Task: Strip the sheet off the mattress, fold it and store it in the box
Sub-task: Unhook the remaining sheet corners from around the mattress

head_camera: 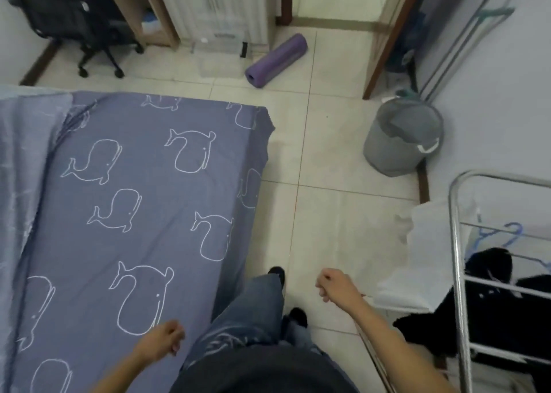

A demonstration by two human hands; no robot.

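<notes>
Neither hand holds anything: the left hand (165,340) hangs loosely curled over the near edge of the bed, its fingers bent but closed on nothing, and the right hand (335,285) swings out over the floor tiles in a slack fist, equally empty. The sheet (143,213), blue-grey with outlined whales, is still stretched over the mattress and wraps down its right side, so the stripping has not begun. It looks like thin woven cotton, light and limp, likely to sag and bunch as soon as it is lifted, with no stiffness to help it keep a fold. The far right corner (262,121), where the cloth puckers and gathers round the mattress end, looks the best place to take hold; a pinch there would probably peel the edge free, whereas the flat middle gives little to grip. A clear plastic box (220,55) stands well apart on the tiles beside a rolled purple mat (277,60), and seems the likely store, though motion blur makes this uncertain.
</notes>
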